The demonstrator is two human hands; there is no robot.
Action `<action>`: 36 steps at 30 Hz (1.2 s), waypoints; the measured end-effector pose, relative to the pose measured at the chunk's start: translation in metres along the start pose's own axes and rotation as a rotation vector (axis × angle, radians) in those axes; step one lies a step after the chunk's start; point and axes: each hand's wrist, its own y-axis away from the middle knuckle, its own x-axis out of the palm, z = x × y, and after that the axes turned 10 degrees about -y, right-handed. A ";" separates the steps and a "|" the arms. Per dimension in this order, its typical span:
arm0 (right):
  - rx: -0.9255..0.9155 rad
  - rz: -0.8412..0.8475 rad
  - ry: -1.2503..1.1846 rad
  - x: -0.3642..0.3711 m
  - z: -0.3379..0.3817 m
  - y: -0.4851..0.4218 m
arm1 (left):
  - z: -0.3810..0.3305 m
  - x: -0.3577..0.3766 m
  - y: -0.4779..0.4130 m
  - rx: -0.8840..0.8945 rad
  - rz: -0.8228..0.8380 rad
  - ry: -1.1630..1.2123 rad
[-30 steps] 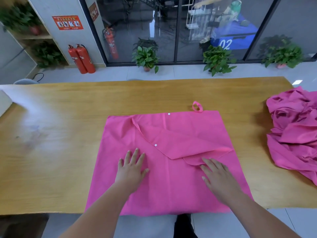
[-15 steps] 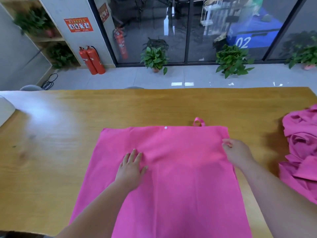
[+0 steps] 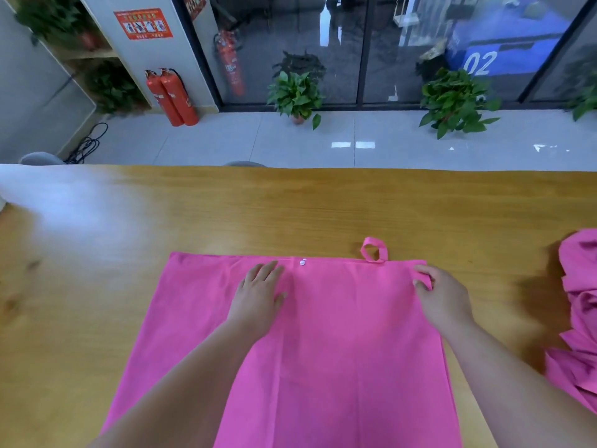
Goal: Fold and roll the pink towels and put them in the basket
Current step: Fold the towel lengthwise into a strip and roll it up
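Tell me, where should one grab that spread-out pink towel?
Probably by its far corners, coming from the outer sides: the towel lies flat, so only edges lift. The right hand pinches the far right corner; the left hand rests flat.

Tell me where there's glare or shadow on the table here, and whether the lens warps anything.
Head view: pale glare washes the table at far left; head view: a dark shadow lies on the wood between the right hand and the pile; head view: the wide lens tilts the door frames outward, and the towel is evenly lit.
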 end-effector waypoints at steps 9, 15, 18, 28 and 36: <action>0.081 -0.050 -0.048 0.007 -0.001 -0.018 | -0.019 -0.007 -0.074 0.082 -0.025 -0.091; 0.104 -0.042 -0.052 0.007 0.000 -0.024 | -0.006 -0.003 -0.094 0.086 -0.008 -0.030; 0.109 -0.064 -0.068 0.009 0.000 -0.025 | -0.005 -0.005 -0.098 0.124 -0.045 0.014; 0.148 -0.144 0.109 0.008 0.004 -0.025 | -0.004 -0.006 -0.102 0.041 -0.062 -0.032; 0.287 0.061 0.254 -0.003 0.009 -0.054 | 0.000 -0.017 -0.120 0.060 0.157 -0.074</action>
